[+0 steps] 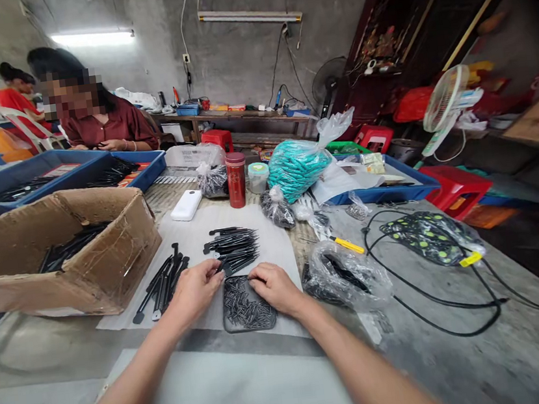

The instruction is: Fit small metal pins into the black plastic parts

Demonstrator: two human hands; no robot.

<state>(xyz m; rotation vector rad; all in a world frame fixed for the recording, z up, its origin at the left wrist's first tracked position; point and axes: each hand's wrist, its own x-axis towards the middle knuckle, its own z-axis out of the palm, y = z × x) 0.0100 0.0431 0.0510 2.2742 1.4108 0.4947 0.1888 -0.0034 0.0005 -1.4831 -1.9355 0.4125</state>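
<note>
My left hand (195,292) pinches a thin black plastic piece at its fingertips, just left of a small dark tray (247,311) filled with tiny black pins. Over the tray's upper right edge my right hand (273,287) curls its fingers down into the pins. A fanned pile of black pieces (233,246) lies just beyond both hands on a white sheet (275,244). Another loose pile of longer black handles (162,284) lies left of my left hand.
A torn cardboard box (104,261) with black parts stands at the left. Blue bins (99,174) and two seated people are behind it. A red flask (236,178), plastic bags of parts (344,274), a teal-filled bag (297,166) and black cables (440,312) lie to the right.
</note>
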